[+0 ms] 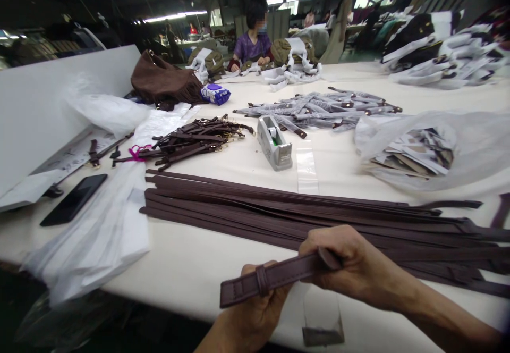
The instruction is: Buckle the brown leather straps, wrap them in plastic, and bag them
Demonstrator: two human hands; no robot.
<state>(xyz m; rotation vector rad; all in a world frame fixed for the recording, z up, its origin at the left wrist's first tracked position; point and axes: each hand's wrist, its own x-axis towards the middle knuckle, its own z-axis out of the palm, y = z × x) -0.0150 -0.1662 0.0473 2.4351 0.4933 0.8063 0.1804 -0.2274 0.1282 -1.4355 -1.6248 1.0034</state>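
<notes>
A dark brown leather strap [285,272] with stitched edges and a narrow loop is held up near the table's front edge. My left hand [255,310] grips it from below, close to the loop and the squared end. Further along, my right hand [346,262] is closed around the same strap, which curls over at its fingers. Behind my hands lies a long stack of flat brown straps [255,204], partly covered by my right hand and forearm. Under the held strap, a clear plastic piece with a dark end [322,335] lies on the table.
A grey tape dispenser [274,145] stands mid-table beside a pile of buckled straps [195,139]. Plastic-wrapped straps [319,109] lie behind. A plastic bag of scraps [422,153] is at right; a phone [75,199] and white sleeves [107,236] at left. A person [252,44] sits opposite.
</notes>
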